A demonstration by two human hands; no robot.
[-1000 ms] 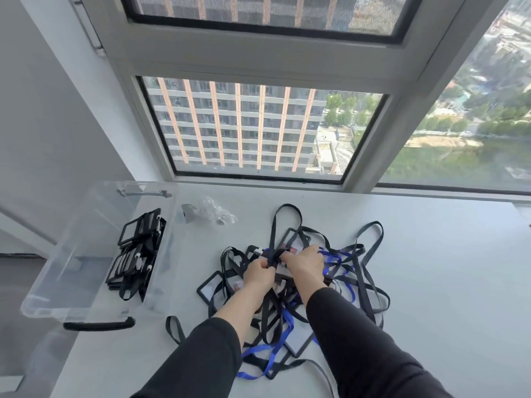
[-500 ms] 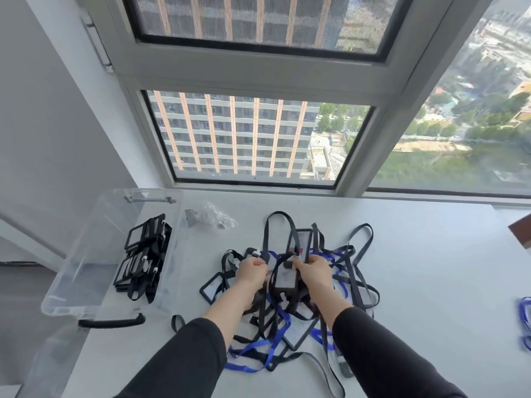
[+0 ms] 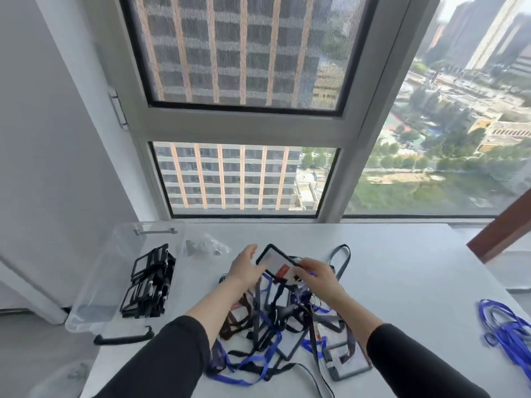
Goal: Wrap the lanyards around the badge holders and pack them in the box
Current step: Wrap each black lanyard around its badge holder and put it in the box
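Badge holder (image 3: 274,261), black-framed with a red-and-white card, held above the tangled pile (image 3: 275,326) at the middle of the tabletop (image 3: 402,268). Your right hand (image 3: 317,275) pinches its near end, fingers curled onto the frame. Your left hand (image 3: 244,267) lies beside its left edge, fingers straight and spread; whether they touch the frame cannot be told. Which strap in the pile is its own lanyard cannot be told either.

Clear box (image 3: 94,297) stands at the left edge of the tabletop, with wrapped holders (image 3: 149,282) stacked along its right wall. Loose blue lanyards (image 3: 508,334) lie at the right edge, and a crumpled plastic bag (image 3: 207,248) lies near the far edge, beside the box.

Step in hand, as judged: freeing one holder before wrapping.
- Keep the right-hand pinch firm and raise the holder slowly, so its lanyard draws clear of the crossing straps without dragging neighbours along.
- Use the open left hand to trace the strap from the clip and shake off snags.
- Wind in flat, even turns across the frame.
- Tuck the loose end under before you carry the holder to the box.
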